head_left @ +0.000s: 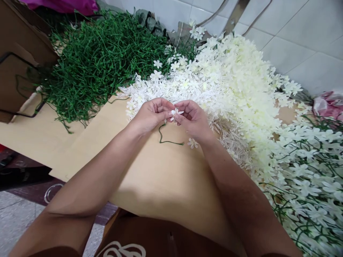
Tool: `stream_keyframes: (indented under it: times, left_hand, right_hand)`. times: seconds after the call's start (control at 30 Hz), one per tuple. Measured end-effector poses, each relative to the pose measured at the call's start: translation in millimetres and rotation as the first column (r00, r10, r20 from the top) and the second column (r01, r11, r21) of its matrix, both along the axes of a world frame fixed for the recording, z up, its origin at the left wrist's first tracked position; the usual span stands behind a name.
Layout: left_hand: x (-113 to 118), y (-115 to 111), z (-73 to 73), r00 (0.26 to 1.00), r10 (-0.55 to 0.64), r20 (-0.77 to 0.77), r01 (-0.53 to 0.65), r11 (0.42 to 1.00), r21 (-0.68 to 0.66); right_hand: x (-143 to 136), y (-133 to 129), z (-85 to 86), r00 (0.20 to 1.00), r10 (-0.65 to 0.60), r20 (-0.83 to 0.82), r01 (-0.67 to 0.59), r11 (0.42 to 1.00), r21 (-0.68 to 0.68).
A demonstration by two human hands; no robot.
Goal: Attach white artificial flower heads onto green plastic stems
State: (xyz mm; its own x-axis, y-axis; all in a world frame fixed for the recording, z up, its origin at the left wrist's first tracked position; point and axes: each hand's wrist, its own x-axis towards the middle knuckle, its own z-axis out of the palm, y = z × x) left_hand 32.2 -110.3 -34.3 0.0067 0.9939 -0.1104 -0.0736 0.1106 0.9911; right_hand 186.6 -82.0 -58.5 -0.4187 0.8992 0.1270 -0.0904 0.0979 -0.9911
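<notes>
A small white artificial flower (176, 112) sits between my two hands, above the tan board. My left hand (156, 111) is closed in a pinch at the flower's left side. From the right, the thumb and fingers of my right hand (193, 119) close on the same flower. A thin green stem (160, 137) shows just below my left fingers and bends along the board; whether it joins the flower is hidden. Another loose white flower (192, 143) lies under my right wrist.
A heap of green plastic stems (112, 53) spreads at the back left, beside a brown cardboard box (21, 53). White and cream flower pieces (235, 78) pile up behind and to the right. Stemmed white flowers (308, 185) lie at the right. A tiled wall (302, 43) closes the back.
</notes>
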Motion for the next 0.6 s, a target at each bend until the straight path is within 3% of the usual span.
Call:
stream_keyframes:
  times: [0.07, 0.13, 0.23, 0.3, 0.37, 0.43, 0.5, 0.6]
  left_hand:
    - [-6.6, -0.3, 0.1, 0.989, -0.039, -0.140, 0.042, 0.999, 0.018]
    - [-15.8, -1.9, 0.6, 0.918, -0.117, -0.379, 0.131, 0.991, 0.010]
    - [-26.8, -5.8, 0.9, 0.661, -0.191, -0.726, 0.234, 0.971, -0.043]
    - [-27.7, -7.9, -0.3, 0.504, -0.163, -0.848, 0.235, 0.971, -0.047]
    - [-24.4, -8.5, -2.3, 0.419, -0.118, -0.900, 0.218, 0.976, -0.027]
    - [-20.6, -7.7, -4.3, 0.396, -0.105, -0.912, 0.203, 0.979, -0.024]
    - [-19.6, -6.2, -5.5, 0.419, -0.109, -0.901, 0.200, 0.979, -0.025]
    - [-22.0, -4.1, -5.1, 0.577, -0.105, -0.810, 0.182, 0.983, 0.003]
  right_hand:
    - [1.6, 1.5, 0.8, 0.999, 0.015, 0.037, -0.015, 1.000, -0.005]
    - [3.3, 2.3, 2.5, 0.998, -0.004, 0.062, 0.004, 1.000, 0.000]
    - [4.5, 0.8, 5.2, 0.998, 0.037, 0.059, -0.034, 0.998, -0.053]
    - [3.7, -1.5, 4.5, 0.990, 0.139, 0.038, -0.133, 0.982, -0.130]
    - [2.1, -3.4, 0.9, 0.974, 0.224, 0.020, -0.215, 0.956, -0.197]
    - [1.0, -3.5, -4.4, 0.974, 0.228, 0.006, -0.220, 0.946, -0.237]
    - [1.6, -1.5, -8.9, 0.988, 0.153, -0.014, -0.152, 0.957, -0.249]
    - [4.3, 2.5, -10.7, 0.998, 0.013, -0.059, -0.027, 0.968, -0.248]
